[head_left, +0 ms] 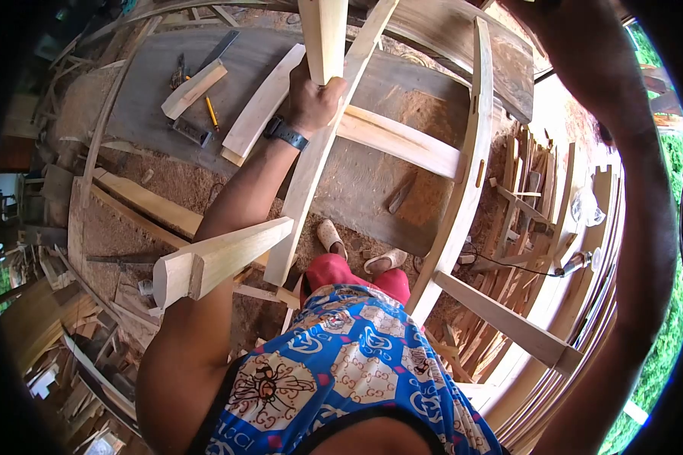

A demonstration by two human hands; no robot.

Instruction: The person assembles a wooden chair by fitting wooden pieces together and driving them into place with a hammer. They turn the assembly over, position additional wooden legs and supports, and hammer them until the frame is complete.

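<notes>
My left hand (316, 102), with a dark watch on the wrist, is closed round the wooden frame where a pale crosspiece (324, 38) meets the left long rail (319, 155). A middle crosspiece (398, 140) joins this rail to the right long rail (467, 167), which has slots cut in it. Another crosspiece (235, 258) juts left over my forearm, and one more (508, 322) sticks out to the right. My right arm is raised along the right side, dark and close to the camera. Its hand (550, 23) is at the top edge, fingers hidden.
A grey workbench (144, 98) carries a wood block (193, 89), a yellow pencil (212, 112) and a plank (262, 102). Sawdust lies around. Stacked timber strips (584, 303) line the right, beside a cabled tool (577, 263). Scrap wood (91, 303) fills the left.
</notes>
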